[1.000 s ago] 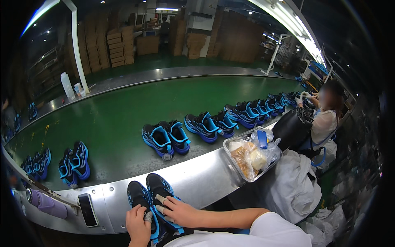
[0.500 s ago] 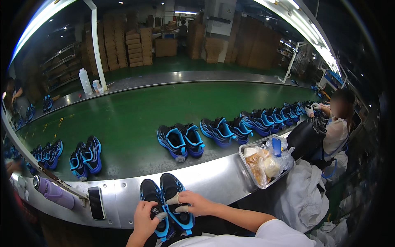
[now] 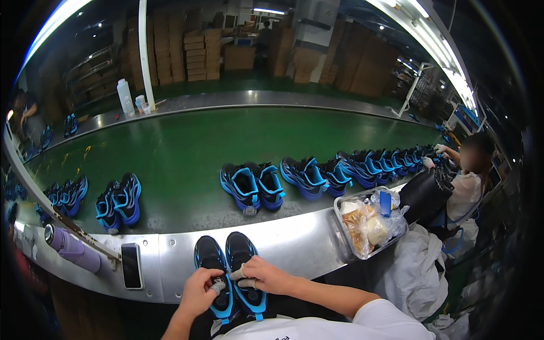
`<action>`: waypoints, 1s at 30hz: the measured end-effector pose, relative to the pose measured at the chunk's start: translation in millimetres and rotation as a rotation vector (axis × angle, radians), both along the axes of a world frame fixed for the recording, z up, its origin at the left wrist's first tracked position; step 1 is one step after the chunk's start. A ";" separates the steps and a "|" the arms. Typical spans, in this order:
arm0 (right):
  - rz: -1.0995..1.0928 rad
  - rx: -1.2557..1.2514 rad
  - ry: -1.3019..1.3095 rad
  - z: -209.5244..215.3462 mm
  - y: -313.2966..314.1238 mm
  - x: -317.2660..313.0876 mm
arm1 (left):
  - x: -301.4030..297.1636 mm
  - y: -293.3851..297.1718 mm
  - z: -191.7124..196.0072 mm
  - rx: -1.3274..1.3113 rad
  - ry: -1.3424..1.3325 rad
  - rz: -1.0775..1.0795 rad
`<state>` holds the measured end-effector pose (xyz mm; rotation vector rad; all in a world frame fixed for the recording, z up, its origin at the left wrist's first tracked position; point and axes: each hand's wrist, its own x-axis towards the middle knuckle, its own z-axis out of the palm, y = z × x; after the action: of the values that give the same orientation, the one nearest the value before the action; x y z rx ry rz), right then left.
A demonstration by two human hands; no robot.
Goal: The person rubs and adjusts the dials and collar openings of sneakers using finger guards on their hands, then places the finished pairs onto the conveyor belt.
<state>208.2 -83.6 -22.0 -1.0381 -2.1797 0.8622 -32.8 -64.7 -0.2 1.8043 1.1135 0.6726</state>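
Note:
A pair of black and blue sneakers stands side by side at the near edge of the metal ledge, toes pointing away from me. My left hand [image 3: 198, 290] is closed at the tongue of the left sneaker [image 3: 209, 253], thumb and fingers pinching near a small round piece there. On the right sneaker [image 3: 240, 247], my right hand [image 3: 269, 276] has its curled fingers pressed to the inner side by the tongue. Pale covers sit on several of my fingertips. The hands hide much of both uppers.
Paired sneakers [image 3: 245, 184] line the green belt [image 3: 187, 136], with more to the left and right. A purple bottle [image 3: 73, 249] and a phone [image 3: 132, 266] are on the ledge [image 3: 294, 238]. A tray of plastic bags [image 3: 368, 224] lies to the right, near a co-worker [image 3: 464, 181].
The whole view has shifted slightly. Both my hands stay on the sneakers, the fingers moving only a little. At the right, the co-worker's hands have moved apart.

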 end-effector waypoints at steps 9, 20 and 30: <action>-0.069 -0.082 0.012 26.6 7.8 6.1 | 3.8 11.9 10.8 0.028 0.012 -0.021; -0.203 -0.011 -0.073 27.4 6.7 -10.6 | -10.8 16.8 10.1 -0.127 -0.071 -0.022; -0.215 -0.109 -0.183 35.7 2.3 -8.0 | -12.9 10.3 11.8 -0.060 0.016 0.015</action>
<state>200.2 -81.3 13.7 -1.4265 -2.1359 0.8214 -45.7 -54.4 11.6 1.7552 1.1471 0.6281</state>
